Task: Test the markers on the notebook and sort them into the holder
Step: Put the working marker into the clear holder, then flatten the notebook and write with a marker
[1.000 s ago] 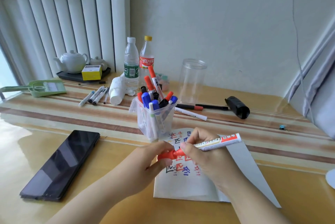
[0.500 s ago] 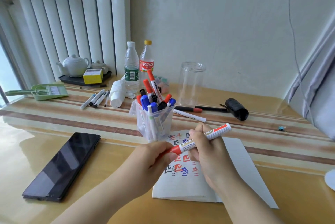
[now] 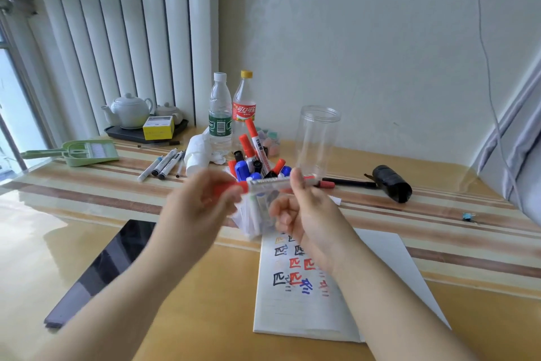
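Both hands hold one red whiteboard marker (image 3: 268, 184) level in the air, in front of the clear holder (image 3: 257, 214). My left hand (image 3: 199, 208) grips its red capped end; my right hand (image 3: 304, 214) pinches the white barrel near the other end. The image is blurred by motion. The holder stands behind the hands, packed with several red, blue and black markers (image 3: 254, 161). The open notebook (image 3: 298, 302) lies below my right hand, its page marked with black, red and blue test scribbles.
A dark phone (image 3: 99, 270) lies at the left. Loose pens (image 3: 164, 164) lie behind it, and more pens (image 3: 345, 183) and a black roll (image 3: 392, 183) at the right. Two bottles (image 3: 231, 112), a tall clear jar (image 3: 317, 141), crumpled tissue (image 3: 199, 153), a teapot tray (image 3: 131, 115) and a green dustpan (image 3: 85, 151) stand further back.
Both hands have lifted the red marker off the notebook page, up in front of the holder. The cap went onto the tip. The camera tilted up.
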Motion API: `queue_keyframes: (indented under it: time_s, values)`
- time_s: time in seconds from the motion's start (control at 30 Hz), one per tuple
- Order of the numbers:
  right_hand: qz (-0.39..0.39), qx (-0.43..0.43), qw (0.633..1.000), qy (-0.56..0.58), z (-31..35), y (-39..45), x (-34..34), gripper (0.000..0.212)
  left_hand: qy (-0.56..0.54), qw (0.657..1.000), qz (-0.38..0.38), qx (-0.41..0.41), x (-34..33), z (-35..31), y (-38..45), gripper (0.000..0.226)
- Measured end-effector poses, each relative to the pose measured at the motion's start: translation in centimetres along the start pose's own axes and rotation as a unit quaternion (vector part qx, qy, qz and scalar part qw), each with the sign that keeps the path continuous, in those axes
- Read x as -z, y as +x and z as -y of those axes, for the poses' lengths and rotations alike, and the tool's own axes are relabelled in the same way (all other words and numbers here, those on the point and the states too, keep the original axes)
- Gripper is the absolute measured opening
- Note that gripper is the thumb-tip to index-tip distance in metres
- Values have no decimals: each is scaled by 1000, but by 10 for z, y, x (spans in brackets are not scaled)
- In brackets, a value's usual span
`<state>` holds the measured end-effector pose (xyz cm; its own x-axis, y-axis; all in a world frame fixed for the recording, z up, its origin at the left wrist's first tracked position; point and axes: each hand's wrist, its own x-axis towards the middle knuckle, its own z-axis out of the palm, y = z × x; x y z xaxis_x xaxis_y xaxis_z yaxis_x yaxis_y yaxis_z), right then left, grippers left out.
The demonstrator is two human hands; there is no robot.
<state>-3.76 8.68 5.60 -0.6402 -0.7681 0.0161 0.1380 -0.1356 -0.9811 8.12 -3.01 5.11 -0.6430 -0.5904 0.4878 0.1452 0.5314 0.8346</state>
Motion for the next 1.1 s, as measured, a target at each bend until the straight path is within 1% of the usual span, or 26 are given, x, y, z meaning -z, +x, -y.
queue_keyframes:
  time_s: [0.07, 0.1, 0.17, 0.2, 0.3, 0.4, 0.53, 0.63, 0.77, 0.83, 0.9, 1.0, 1.1]
  values:
    - [-20, 1, 1000, 2, 9, 8, 4, 43, 19, 997, -72, -17, 15, -6, 21, 4]
    - [-32, 4, 999, 1, 12, 11, 7, 40, 48, 994, -97, -26, 22, -9, 32, 5]
    - [-52, 10, 999, 0, 15, 13, 14, 34, 105, 987, -113, -36, 29, -16, 52, 6]
    - [-60, 13, 998, 0, 16, 14, 18, 34, 128, 985, -112, -40, 30, -20, 61, 4]
    - [-80, 24, 996, -21, 19, 15, 29, 36, 187, 977, -89, -44, 24, -25, 81, 13]
    - [-107, 29, 992, -55, 24, 17, 42, 34, 195, 979, -58, -31, 14, -26, 92, 24]
    - [-148, 37, 983, -104, 26, 25, 65, 33, 238, 969, -38, -51, -1, -24, 104, 23]
    - [-182, 42, 967, -172, 25, 33, 86, 33, 266, 960, -38, -72, -8, -26, 112, 23]
    - [-211, 22, 936, -282, 18, 45, 109, 31, 297, 951, -34, -83, -7, -24, 114, 19]
    - [-215, 11, 918, -334, 12, 54, 118, 29, 304, 948, -38, -83, 0, -20, 112, 17]
    - [-212, 0, 894, -394, 4, 67, 126, 26, 309, 945, -32, -101, 4, -17, 111, 18]
    - [-179, -19, 839, -514, -7, 86, 130, 18, 319, 940, -16, -122, 5, -11, 108, 18]
    - [-121, -14, 783, -609, -23, 108, 132, 25, 335, 933, -1, -131, 8, -1, 104, 10]
